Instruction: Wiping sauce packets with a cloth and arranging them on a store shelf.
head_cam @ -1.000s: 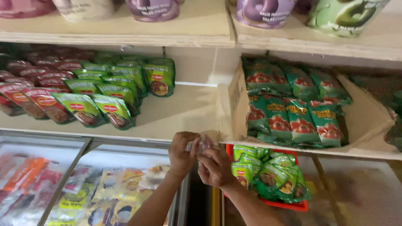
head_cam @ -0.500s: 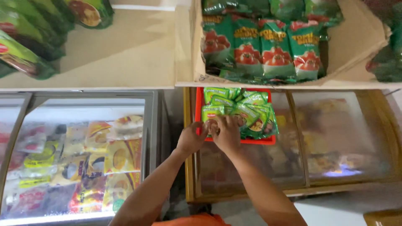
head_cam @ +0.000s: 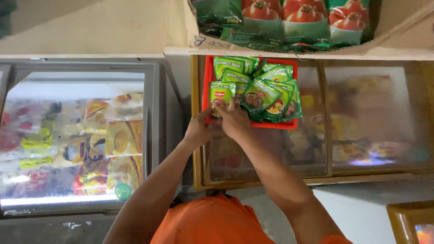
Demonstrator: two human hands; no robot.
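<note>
At red plastic tray's (head_cam: 205, 86) left edge | both hands, left hand (head_cam: 198, 131) and right hand (head_cam: 233, 119), pinched one green sauce pouch (head_cam: 221, 92) | step: seating pouch in row, judged | next calls for upright alignment.

Two bare hands, the left hand (head_cam: 197, 132) and the right hand (head_cam: 233, 119), meet at one red crate (head_cam: 208, 72). In the crate I count about seven green sauce pouches (head_cam: 260, 92), overlapping, so the tally is rough. One cardboard box (head_cam: 289, 50) above shows three tomato pouches (head_cam: 298, 18). Two glass-topped freezers: one grey (head_cam: 151, 117), one wood-framed (head_cam: 325, 135).
</note>
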